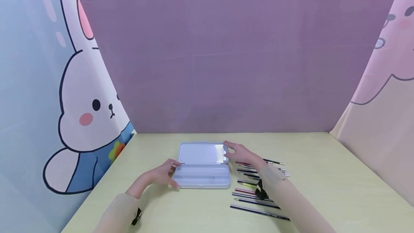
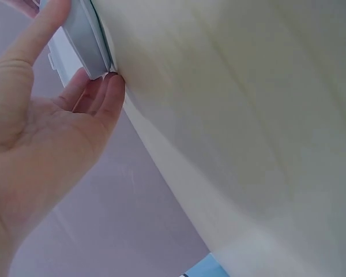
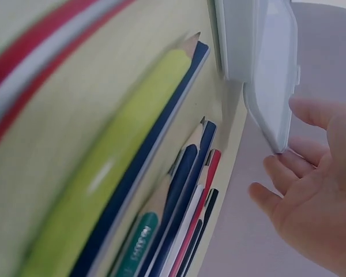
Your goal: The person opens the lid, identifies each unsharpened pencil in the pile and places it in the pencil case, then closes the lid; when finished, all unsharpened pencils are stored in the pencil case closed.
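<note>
A pale plastic pencil case [image 1: 202, 176] lies on the table with its lid [image 1: 201, 153] folded back, its compartments bare. My left hand [image 1: 161, 174] grips the case's left end, thumb at the near corner and fingers at the far one; the left wrist view shows this hand [image 2: 52, 127] around the end of the case [image 2: 87, 43]. At the lid's right edge is my right hand [image 1: 240, 154], thumb and fingers on either side of the corner. In the right wrist view its fingers [image 3: 282, 173] touch the lid [image 3: 272, 75].
Several pencils [image 1: 255, 211] lie in a loose row on the table right of the case, partly under the right forearm. A yellow-green pencil [image 3: 109, 161] is among them. Behind the table [image 1: 155, 146] hangs a purple cloth [image 1: 220, 53]; printed curtains stand at both sides.
</note>
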Available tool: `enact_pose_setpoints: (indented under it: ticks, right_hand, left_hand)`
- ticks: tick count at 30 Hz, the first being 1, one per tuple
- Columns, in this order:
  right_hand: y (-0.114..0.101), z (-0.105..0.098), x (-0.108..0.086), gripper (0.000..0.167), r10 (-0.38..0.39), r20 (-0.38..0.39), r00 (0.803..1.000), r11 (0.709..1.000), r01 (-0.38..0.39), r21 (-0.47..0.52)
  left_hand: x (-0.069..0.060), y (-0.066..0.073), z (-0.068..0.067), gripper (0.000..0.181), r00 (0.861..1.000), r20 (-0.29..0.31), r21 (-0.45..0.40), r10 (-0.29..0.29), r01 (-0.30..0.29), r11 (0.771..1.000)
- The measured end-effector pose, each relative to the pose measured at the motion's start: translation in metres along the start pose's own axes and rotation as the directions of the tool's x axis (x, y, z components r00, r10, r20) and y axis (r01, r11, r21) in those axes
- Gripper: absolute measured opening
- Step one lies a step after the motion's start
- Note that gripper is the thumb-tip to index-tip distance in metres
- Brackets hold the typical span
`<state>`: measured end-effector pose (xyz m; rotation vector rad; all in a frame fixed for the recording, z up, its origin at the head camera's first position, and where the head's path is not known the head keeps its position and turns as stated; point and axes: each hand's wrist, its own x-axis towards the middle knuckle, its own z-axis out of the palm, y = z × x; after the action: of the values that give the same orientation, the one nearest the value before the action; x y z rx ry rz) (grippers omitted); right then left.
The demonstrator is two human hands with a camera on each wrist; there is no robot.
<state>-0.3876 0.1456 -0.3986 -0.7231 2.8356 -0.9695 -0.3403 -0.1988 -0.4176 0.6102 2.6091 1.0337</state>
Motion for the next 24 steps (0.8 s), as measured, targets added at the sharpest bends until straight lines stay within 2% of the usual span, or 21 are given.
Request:
enact_pose_setpoints:
  ticks: [6,12,19,24]
  right_hand:
    - [0.002,-0.002,0.001,0.056,-0.001,-0.05,0.999,1.0,0.002,0.023]
    - [0.002,-0.01,0.0,0.05,-0.071,-0.115,0.991,0.997,0.072,0.002]
    - [0.006,-0.026,-0.013,0.041,-0.109,-0.152,0.982,0.994,0.112,0.011]
    - [0.015,-0.039,-0.023,0.035,-0.126,-0.168,0.978,0.991,0.132,0.025]
  left_hand:
    - [0.001,-0.001,0.001,0.082,1.0,-0.007,0.011,-0.01,0.01,1.0]
    - [0.001,-0.001,0.001,0.08,1.0,0.006,0.019,0.012,-0.012,1.0]
    - [0.0,-0.003,-0.001,0.07,0.999,0.027,0.057,0.043,-0.044,0.997]
    - [-0.001,-0.004,-0.003,0.067,0.998,0.028,0.044,0.061,-0.062,0.997]
